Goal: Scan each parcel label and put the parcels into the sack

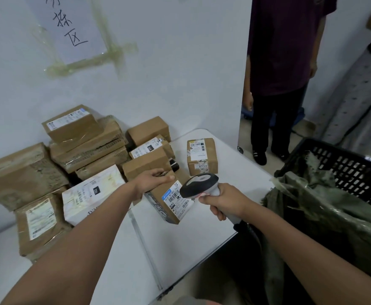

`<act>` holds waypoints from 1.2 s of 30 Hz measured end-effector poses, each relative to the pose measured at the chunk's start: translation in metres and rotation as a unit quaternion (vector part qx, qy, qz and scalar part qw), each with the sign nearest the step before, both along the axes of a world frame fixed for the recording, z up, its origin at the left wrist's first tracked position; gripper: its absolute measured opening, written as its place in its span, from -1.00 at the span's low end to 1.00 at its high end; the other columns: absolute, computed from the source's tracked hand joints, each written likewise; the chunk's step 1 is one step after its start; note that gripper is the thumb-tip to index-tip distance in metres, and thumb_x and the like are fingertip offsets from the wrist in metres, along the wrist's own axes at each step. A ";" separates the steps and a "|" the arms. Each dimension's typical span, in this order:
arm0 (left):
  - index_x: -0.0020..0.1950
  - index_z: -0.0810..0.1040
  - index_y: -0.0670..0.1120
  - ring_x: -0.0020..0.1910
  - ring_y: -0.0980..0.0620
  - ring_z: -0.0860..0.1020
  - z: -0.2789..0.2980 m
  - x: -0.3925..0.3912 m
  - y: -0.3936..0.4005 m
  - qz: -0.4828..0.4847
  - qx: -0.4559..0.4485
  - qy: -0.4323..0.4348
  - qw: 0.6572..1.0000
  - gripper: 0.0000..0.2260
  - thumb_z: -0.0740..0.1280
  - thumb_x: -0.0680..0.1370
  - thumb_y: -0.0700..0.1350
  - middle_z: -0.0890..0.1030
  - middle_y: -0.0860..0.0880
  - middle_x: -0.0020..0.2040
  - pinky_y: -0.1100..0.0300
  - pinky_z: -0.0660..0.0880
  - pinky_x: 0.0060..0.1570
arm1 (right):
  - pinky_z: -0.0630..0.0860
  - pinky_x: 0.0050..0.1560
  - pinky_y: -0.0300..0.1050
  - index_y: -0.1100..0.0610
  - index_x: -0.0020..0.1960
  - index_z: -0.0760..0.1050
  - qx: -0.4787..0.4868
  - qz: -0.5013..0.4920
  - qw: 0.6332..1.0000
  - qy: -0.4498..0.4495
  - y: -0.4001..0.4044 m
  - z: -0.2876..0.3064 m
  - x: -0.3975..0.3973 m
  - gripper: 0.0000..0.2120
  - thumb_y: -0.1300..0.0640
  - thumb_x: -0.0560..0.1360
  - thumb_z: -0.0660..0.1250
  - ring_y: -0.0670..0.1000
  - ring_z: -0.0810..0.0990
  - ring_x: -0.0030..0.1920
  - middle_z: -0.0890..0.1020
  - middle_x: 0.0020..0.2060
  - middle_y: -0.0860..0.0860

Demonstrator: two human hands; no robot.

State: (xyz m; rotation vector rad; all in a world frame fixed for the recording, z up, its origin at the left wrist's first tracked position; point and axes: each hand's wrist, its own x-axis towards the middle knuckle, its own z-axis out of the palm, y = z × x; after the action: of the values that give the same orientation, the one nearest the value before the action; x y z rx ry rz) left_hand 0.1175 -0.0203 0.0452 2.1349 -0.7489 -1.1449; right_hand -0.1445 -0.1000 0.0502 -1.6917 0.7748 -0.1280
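My left hand [152,180] grips the top of a small cardboard parcel [169,205] that stands tilted on the white table [180,243], its white label with a blue corner facing me. My right hand [222,200] holds a grey and black barcode scanner [198,186], its head right next to that label. A green-grey sack [325,201] hangs open at the right, lining a black plastic crate [345,164]. Several more cardboard parcels [85,139] are piled at the table's left against the wall.
A single labelled box [202,156] marked 4713 stands alone behind the scanner. A white parcel [87,192] lies at the front of the pile. Two people stand in the doorway at the right, one in a dark purple shirt [283,51]. A paper sign [67,25] is taped to the wall.
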 end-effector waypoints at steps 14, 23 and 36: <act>0.49 0.37 0.02 -0.05 0.05 0.66 0.005 0.008 -0.009 -0.004 0.016 -0.037 0.999 -0.34 0.47 0.46 0.18 0.63 0.03 -0.03 0.22 0.53 -0.17 | 0.52 -0.33 -0.18 0.11 -0.36 0.48 -0.023 -0.002 1.000 0.007 0.000 0.007 -0.004 -0.65 -0.01 0.54 0.38 -0.06 0.50 -0.54 0.56 -0.54 -0.03; 0.49 0.38 0.03 -0.02 0.00 0.69 -0.003 0.013 -0.011 -0.018 0.012 -0.028 0.999 -0.31 0.49 0.42 0.20 0.67 -0.06 0.08 0.15 0.58 -0.06 | 0.52 -0.34 -0.18 0.14 -0.32 0.50 -0.013 0.003 1.000 0.015 0.000 0.004 -0.005 -0.68 -0.01 0.53 0.39 -0.05 0.51 -0.53 0.57 -0.52 -0.02; 0.20 0.63 0.01 -0.05 0.01 0.62 -0.033 -0.056 0.022 -0.050 0.069 0.144 0.986 -0.65 0.29 0.57 0.21 0.68 -0.05 -0.03 0.12 0.57 0.03 | 0.42 -0.48 -0.18 0.26 -0.15 0.52 0.227 -0.490 0.842 0.002 -0.009 -0.099 -0.088 -0.78 0.11 0.52 0.43 0.03 0.49 -0.49 0.53 -0.45 0.11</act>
State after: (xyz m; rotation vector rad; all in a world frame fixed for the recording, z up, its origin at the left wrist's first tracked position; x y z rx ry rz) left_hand 0.0610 0.0020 0.0125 1.9976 -0.6654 -1.5603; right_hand -0.2322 -0.1093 -0.0485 -0.7182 1.4870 -0.5951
